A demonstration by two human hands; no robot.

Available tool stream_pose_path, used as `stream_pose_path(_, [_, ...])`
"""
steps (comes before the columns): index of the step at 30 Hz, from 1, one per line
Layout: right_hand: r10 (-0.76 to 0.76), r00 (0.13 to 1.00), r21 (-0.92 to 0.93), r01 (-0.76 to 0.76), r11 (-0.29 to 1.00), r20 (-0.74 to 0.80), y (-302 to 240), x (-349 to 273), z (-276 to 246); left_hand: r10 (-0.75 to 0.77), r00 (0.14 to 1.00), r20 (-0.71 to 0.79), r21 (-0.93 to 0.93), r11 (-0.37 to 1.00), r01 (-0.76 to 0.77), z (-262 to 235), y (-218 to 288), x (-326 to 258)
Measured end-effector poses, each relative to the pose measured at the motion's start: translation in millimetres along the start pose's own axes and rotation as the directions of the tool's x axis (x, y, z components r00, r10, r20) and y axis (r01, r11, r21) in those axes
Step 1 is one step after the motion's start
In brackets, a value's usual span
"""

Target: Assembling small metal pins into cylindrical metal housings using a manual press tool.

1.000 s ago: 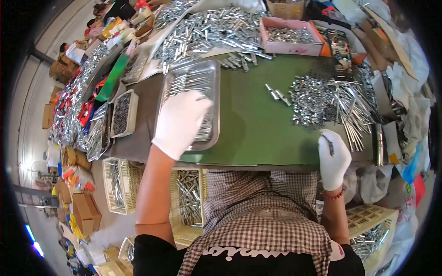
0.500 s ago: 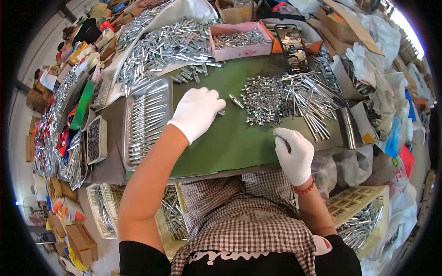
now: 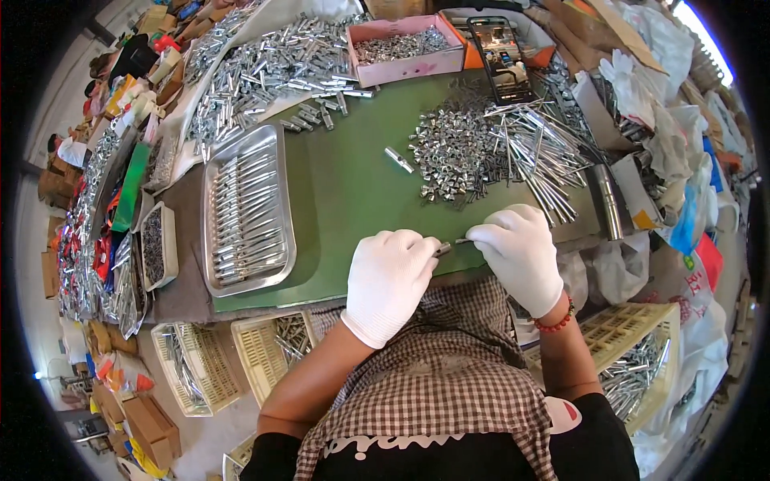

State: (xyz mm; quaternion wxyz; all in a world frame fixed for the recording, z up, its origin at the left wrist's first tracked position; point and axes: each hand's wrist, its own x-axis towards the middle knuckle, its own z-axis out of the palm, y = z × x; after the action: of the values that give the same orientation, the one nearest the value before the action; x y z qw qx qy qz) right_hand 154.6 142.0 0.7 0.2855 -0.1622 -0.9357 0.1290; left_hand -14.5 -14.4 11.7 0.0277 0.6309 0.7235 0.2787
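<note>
At the near edge of the green mat (image 3: 353, 184), both gloved hands meet. The left hand (image 3: 391, 276) pinches a short metal sleeve (image 3: 442, 249) at its fingertips, and the right hand (image 3: 520, 252) grips a thin metal pin (image 3: 464, 240), its tip pointing at the sleeve's mouth. The two parts look almost touching, just above the mat's front edge; whether the pin has entered, I can't tell.

Here's the fine bit, as I judge it: keep the sleeve level and steady in the left hand, line the pin up straight with the bore, and feed it in along the axis rather than at a slant. Resting both wrists on the bench would likely steady the fit.

Beyond the hands on the mat, toward its right side, sits a heap of small silver fittings (image 3: 453, 152) with a fan of long rods (image 3: 541, 156) beside it. One stray sleeve (image 3: 399, 159) lies alone near the mat's middle. Off the mat's left edge a steel tray (image 3: 210, 240) holds finished pieces in rows. Past the mat's far edge, a pink box (image 3: 405, 70) of small parts.
</note>
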Motion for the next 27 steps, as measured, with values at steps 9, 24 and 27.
stream_pose_path(9, [0.019,1.000,0.046,-0.019,0.999,0.003,-4,-2,5,-0.109,0.991,-0.072,0.009,0.994,0.110,13,8,-3])
stream_pose_path(24, [0.150,0.985,0.048,-0.147,0.988,-0.081,5,6,-1,-0.109,0.985,-0.133,-0.016,0.994,0.108,23,9,-3])
stream_pose_path(27, [0.195,0.970,-0.019,-0.200,0.980,-0.147,32,16,-1,-0.112,0.982,-0.154,-0.014,0.994,0.111,23,11,-2])
